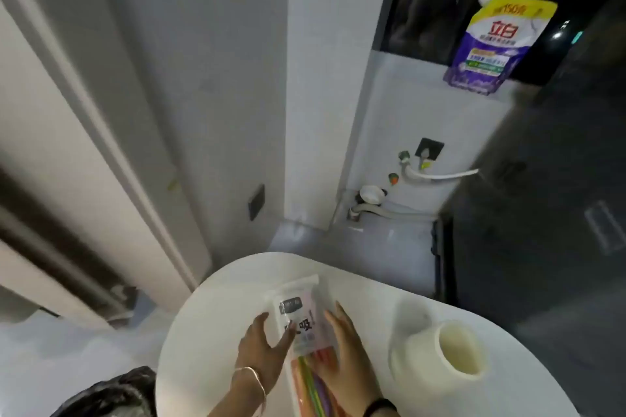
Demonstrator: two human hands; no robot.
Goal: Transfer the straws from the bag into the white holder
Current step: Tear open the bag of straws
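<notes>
A clear plastic bag [299, 311] with a white printed label lies flat on the round white table [210, 322]. Several coloured straws [315, 386] show through its near end. My left hand [262, 349] rests on the bag's left side, fingers spread. On the bag's right side lies my right hand [342, 352], fingers stretched along it. Both hands press on the bag and neither grips it. The white holder [450, 352], a squat cylinder with an open mouth, stands to the right of the bag.
A dark bin bag [111, 396] sits at the lower left beside the table. A purple detergent pouch [494, 44] stands on a ledge at the upper right. Hoses and pipes [399, 193] run along the wall behind the table. A dark appliance [542, 213] stands to the right.
</notes>
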